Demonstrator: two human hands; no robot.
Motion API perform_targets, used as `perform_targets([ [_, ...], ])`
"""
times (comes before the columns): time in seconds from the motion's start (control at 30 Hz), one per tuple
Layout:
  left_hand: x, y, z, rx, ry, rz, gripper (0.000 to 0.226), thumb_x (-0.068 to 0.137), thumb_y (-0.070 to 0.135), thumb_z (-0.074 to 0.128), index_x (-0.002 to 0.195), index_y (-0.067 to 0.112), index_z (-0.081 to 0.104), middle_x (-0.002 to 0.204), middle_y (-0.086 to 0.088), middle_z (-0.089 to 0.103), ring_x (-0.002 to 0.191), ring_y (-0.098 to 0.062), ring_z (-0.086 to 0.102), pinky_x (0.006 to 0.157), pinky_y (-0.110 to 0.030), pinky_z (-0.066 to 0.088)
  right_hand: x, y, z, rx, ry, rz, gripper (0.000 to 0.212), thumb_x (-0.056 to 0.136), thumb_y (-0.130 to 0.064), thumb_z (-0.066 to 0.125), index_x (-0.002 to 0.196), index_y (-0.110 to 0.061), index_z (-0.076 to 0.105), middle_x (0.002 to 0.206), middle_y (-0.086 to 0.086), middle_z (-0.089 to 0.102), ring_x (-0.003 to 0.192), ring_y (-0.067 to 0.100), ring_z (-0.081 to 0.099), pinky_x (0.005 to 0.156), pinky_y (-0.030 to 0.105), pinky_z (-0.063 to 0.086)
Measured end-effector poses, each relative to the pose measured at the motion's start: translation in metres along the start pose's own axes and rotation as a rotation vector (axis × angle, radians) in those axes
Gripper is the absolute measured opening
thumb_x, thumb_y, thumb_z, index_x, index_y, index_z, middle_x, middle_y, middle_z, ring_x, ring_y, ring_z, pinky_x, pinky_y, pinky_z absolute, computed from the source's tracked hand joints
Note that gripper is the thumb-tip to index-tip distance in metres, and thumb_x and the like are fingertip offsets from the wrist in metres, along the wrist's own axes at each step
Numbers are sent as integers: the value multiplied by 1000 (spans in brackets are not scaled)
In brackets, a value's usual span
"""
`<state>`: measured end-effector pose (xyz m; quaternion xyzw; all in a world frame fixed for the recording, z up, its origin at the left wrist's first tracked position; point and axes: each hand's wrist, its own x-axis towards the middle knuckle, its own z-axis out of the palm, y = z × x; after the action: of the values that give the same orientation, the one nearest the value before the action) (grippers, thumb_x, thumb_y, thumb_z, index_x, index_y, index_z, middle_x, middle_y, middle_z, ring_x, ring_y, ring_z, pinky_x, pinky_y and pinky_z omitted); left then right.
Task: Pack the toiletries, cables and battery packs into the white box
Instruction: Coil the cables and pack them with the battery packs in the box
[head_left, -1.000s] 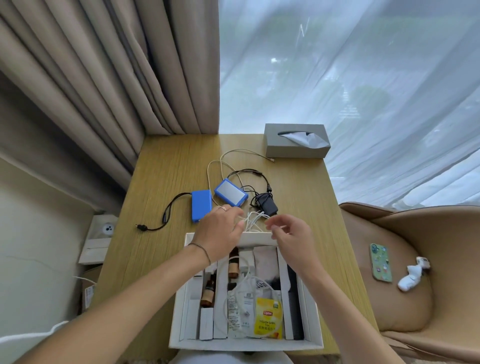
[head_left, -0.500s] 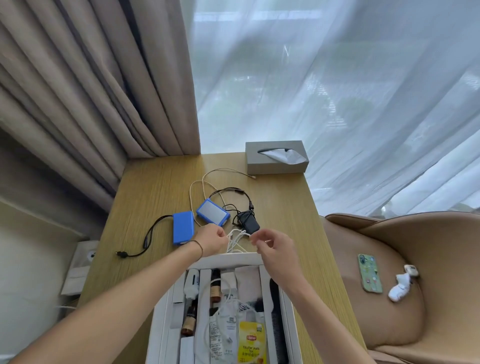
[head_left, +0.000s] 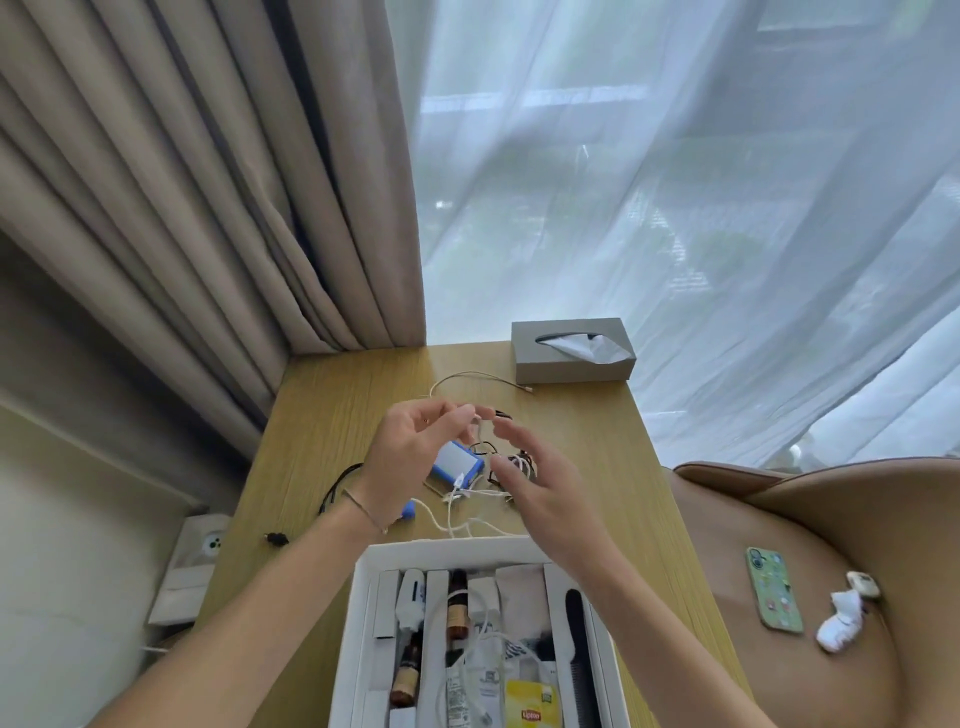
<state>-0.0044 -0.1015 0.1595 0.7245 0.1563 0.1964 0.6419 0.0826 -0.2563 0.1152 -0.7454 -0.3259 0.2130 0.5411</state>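
Two hands are raised over the far half of the table (head_left: 332, 395), beyond the white box (head_left: 363, 577); only the head view is available.

Head view. Left hand (head_left: 410, 447) is palm-up, fingers curled, thumb and fingertips meeting on a strand of the white cable (head_left: 457, 488) near the top of its loop; it pinches the cable. Right hand (head_left: 540, 488) faces it, just beside, fingers straight and together, holding nothing that I can make out; the cable may brush its fingertips, cannot tell.

From the pinch the white cable hangs down and toward the person, its slack lying in loose coils on the table between the hands and the box's far wall. Long run of the cable: roughly from the hands toward the box. Left hand has it; right hand is nearer the tangle of black cable (head_left: 511, 460).

Blue battery pack (head_left: 454, 462) lies flat below and between the hands, partly hidden by the left wrist. A second blue one (head_left: 409, 510) shows only a corner under the left forearm. Thin tan cable (head_left: 483, 375) lies farther off, near the tissue box (head_left: 571, 358).

Box already holds bottles, a comb (head_left: 576, 639), sachets and one cable.

Judgement: winding the white cable comes next, then lowering it toward the body into the box.
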Motion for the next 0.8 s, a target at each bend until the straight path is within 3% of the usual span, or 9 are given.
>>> perform_targets([
  [0.1,-3,36,-2,-208,-28,20,35,99,16,47,82,-10,62,112,-22,73,112,-34,67,101,-38,52,5,-24,14,123,-69,-107,45,98,-39,57,142,-48,47,125,-14,68,118,5,61,97,30,53],
  [0.23,-4,68,-9,-499,-7,-23,34,104,19,37,94,-3,60,121,-30,65,111,-30,65,99,-46,48,15,-53,33,287,-76,-157,51,93,-49,58,139,-62,39,116,-15,71,109,4,67,89,21,52],
  [0.33,-3,82,-15,-721,-10,-50,32,97,28,46,102,1,63,118,-23,61,116,-30,62,106,-43,44,18,-72,51,583,-157,-145,56,96,-30,65,147,-34,43,115,-1,75,110,14,70,91,23,54],
  [0.4,-2,87,-20,-789,28,-38,35,95,31,49,107,4,67,111,-15,62,115,-32,62,106,-46,46,19,-80,58,691,-218,-96,40,95,-28,67,133,-19,60,110,1,77,105,16,72,90,24,55],
  [0.5,-1,91,-36,-785,37,-33,37,97,36,47,116,16,72,110,-7,64,111,-27,64,102,-46,50,20,-77,65,722,-310,-8,32,89,-40,73,97,-8,72,67,-1,65,69,23,64,87,38,58],
  [0.57,-2,94,-53,-776,36,-35,37,102,34,43,125,21,68,114,-7,66,98,-23,67,80,-33,54,19,-70,67,680,-340,16,30,89,-41,70,81,-12,69,54,-8,50,53,14,52,73,34,55],
  [0.63,-3,96,-70,-726,91,-34,37,105,31,38,129,22,65,112,-9,69,74,-17,63,58,-23,45,17,-61,66,634,-358,30,33,91,-45,69,76,-15,67,54,0,47,50,11,48,60,23,48],
  [0.7,-3,96,-86,-569,198,-8,37,106,26,35,121,16,67,100,-11,72,54,-13,51,47,-22,35,14,-51,58,594,-370,45,36,93,-46,68,76,-14,64,65,16,44,55,16,46,57,19,45],
  [0.8,-10,91,-104,-175,341,39,27,108,17,33,96,12,57,78,-14,71,42,-15,36,40,-23,22,9,-40,38,562,-399,73,30,97,-38,63,77,-16,64,68,12,54,61,17,49,56,17,42],
])
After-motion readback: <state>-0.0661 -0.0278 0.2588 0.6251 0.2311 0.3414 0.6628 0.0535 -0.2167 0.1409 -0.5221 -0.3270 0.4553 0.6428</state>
